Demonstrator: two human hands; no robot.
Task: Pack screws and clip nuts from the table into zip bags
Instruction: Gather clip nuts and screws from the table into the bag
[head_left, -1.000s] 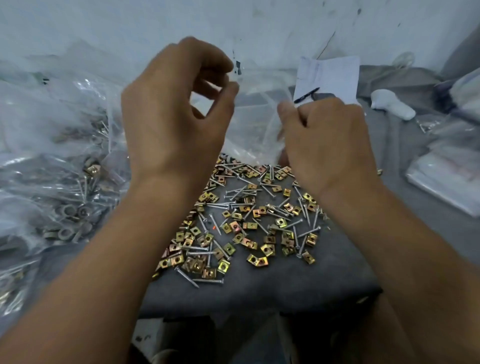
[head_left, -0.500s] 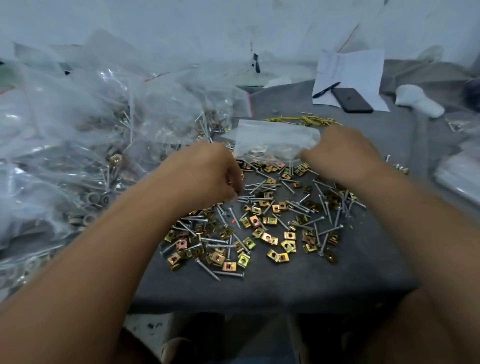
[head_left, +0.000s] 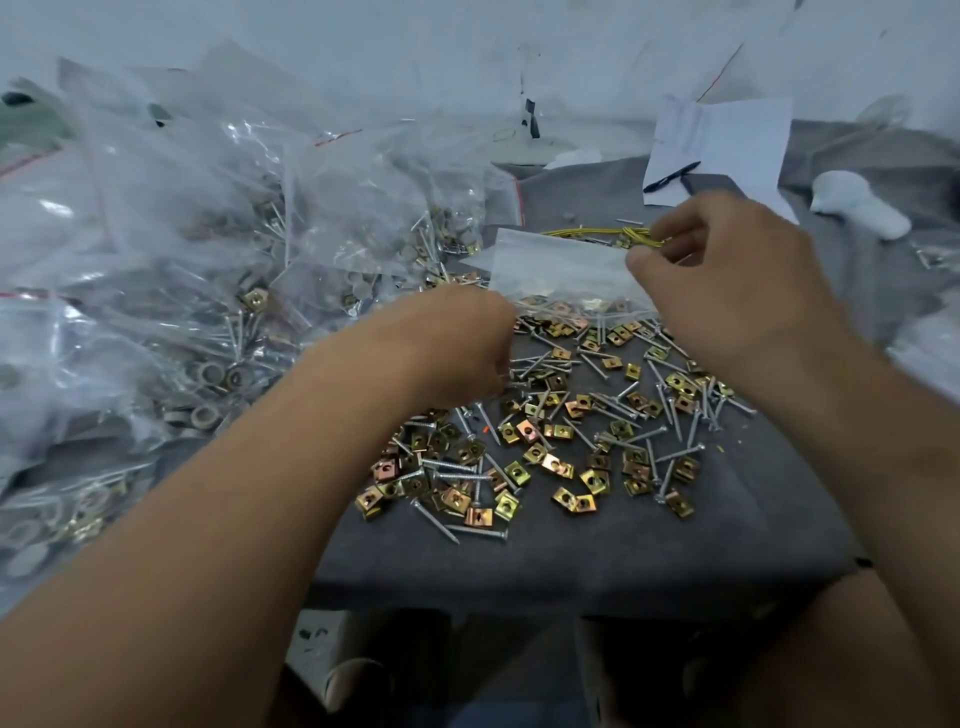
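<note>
A loose heap of gold clip nuts (head_left: 558, 462) and silver screws (head_left: 457, 465) lies spread on the grey table (head_left: 571, 561). My right hand (head_left: 727, 280) pinches the right end of a small clear zip bag (head_left: 556, 265), held just above the far edge of the heap. My left hand (head_left: 457, 348) is down on the heap's left side with its fingers curled over the screws; what the fingers hold is hidden.
A big pile of filled clear bags (head_left: 208, 249) covers the left of the table. Behind the zip bag lie yellow ties (head_left: 597, 234). White paper (head_left: 727, 140) with a black pen (head_left: 670, 176) sits at the back right, next to a white object (head_left: 857, 205).
Both hands came down from in front of my face to the table. The right hand now holds the zip bag a little higher, and the left hand has moved right, further into the heap.
</note>
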